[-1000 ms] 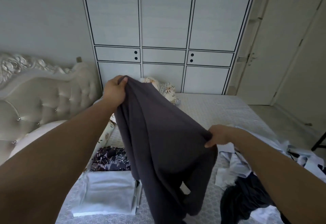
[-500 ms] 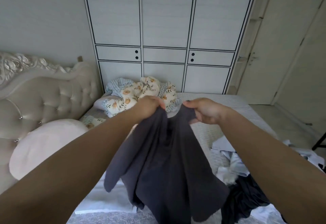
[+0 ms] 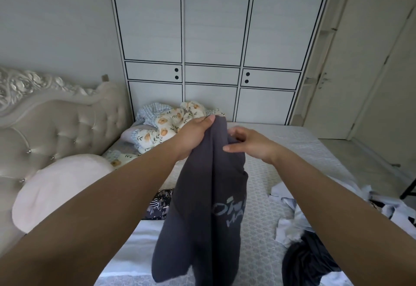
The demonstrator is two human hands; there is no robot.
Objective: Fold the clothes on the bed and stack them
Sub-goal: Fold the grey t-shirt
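A dark grey T-shirt [image 3: 200, 207] with pale lettering hangs doubled over above the bed [image 3: 265, 173]. My left hand [image 3: 194, 136] grips its gathered top edge. My right hand [image 3: 247, 145] is just to the right of that edge, thumb lying on the cloth and fingers loosely apart, not clamped. On the bed below my left arm lie a folded white garment [image 3: 139, 247] and a folded dark patterned one [image 3: 158, 204]. A heap of unfolded white and dark clothes [image 3: 304, 254] sits at the bed's right side.
A floral blanket [image 3: 171, 123] is bunched at the far end of the bed. A pink pillow [image 3: 56, 186] leans on the tufted headboard [image 3: 56, 123] at the left. A white wardrobe [image 3: 211, 49] stands behind, a door [image 3: 360, 72] to the right.
My hands came together from wide apart, folding the shirt in half. The left hand now holds both top corners, the right hand has loosened and slipped slightly lower.
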